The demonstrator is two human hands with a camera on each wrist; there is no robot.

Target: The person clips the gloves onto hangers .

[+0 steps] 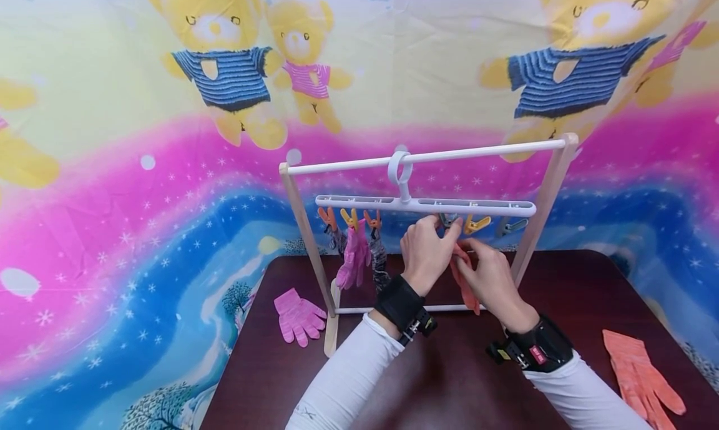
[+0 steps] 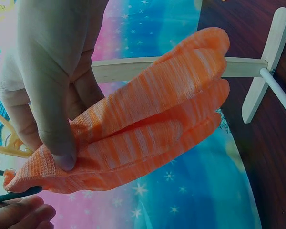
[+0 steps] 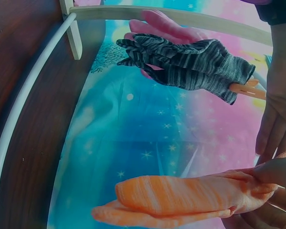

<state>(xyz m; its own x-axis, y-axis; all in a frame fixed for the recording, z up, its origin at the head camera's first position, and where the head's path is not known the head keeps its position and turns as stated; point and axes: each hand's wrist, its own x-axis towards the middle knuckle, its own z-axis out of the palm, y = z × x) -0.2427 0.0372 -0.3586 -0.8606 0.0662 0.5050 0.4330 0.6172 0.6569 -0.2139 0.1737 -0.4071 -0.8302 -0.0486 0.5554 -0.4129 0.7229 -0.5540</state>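
An orange knit glove hangs fingers-down below the right half of a white clip hanger. My right hand pinches it near the cuff between thumb and fingers. Just above, my left hand pinches a dark green clothespin on the hanger. In the left wrist view the jaws of this clothespin lie around the edge of the glove's cuff. Its fingers hang straight, side by side. A yellow clothespin and another dark green clothespin hang to the right.
On the hanger's left half, orange and yellow clothespins hold a pink glove and grey-black gloves. The hanger hooks over a wooden rack's white top bar. A pink glove and an orange glove lie on the dark table.
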